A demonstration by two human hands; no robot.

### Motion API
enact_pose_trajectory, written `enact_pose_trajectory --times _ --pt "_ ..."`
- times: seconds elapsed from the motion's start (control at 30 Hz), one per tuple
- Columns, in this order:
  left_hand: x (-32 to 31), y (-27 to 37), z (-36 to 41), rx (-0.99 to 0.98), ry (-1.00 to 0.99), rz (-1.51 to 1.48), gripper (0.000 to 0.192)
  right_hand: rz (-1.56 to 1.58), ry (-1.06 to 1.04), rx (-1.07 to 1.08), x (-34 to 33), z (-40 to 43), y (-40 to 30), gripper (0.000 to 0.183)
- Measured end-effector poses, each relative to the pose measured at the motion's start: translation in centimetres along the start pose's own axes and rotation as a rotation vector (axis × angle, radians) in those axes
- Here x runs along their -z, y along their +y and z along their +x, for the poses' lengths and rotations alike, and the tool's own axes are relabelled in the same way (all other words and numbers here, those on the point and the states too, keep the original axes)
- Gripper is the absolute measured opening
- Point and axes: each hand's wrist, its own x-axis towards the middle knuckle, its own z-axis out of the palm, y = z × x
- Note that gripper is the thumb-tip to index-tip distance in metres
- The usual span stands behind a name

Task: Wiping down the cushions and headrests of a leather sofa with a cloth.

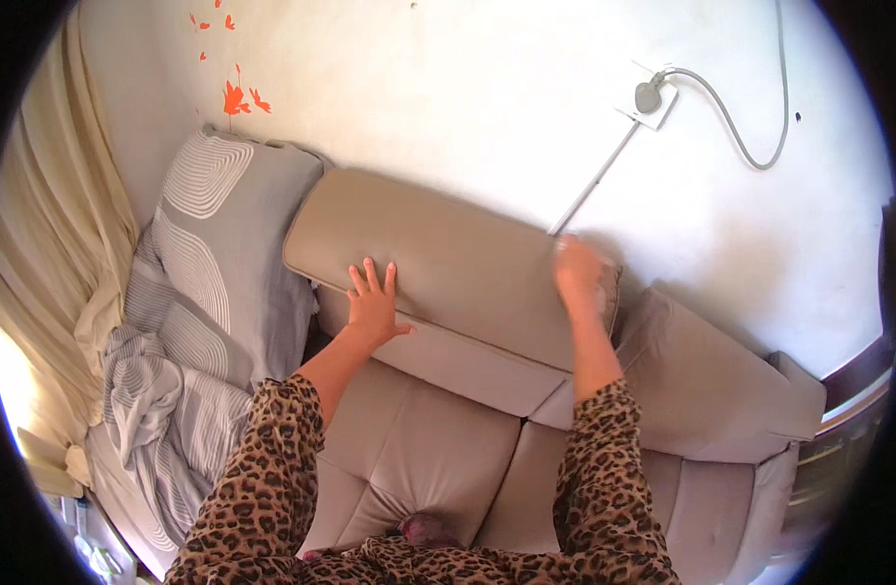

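Note:
My left hand [373, 313] lies with its fingers spread on the lower front of a brown sofa back cushion [433, 256], left of its middle. At the cushion's upper right end is my right hand [581, 274], blurred and with curled fingers. Whether those fingers grip the cushion's edge cannot be told. The cushion leans back against the wall, above the sofa's lower backrest [462, 358]. Below my arms spreads the tufted sofa seat [433, 439], split by a dark seam.
A grey patterned pillow [221, 219] and a crumpled striped cloth [155, 395] lie at the left, beside a beige curtain [60, 183]. Another sofa cushion [711, 373] stands at the right. On the white wall, a plug [647, 97] with a grey cable sits in a socket.

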Motion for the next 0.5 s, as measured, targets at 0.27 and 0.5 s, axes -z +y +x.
enact_pose_trajectory --times 0.27,0.5 --pt "-0.9 1.1 1.1 0.049 -0.092 0.153 0.13 0.347 -0.008 0.301 -5.9 -0.4 -14.5 0.023" --pt "-2.1 1.2 1.2 0.021 -0.042 0.158 0.128 0.069 -0.116 0.255 -2.1 0.2 0.5 0.024"
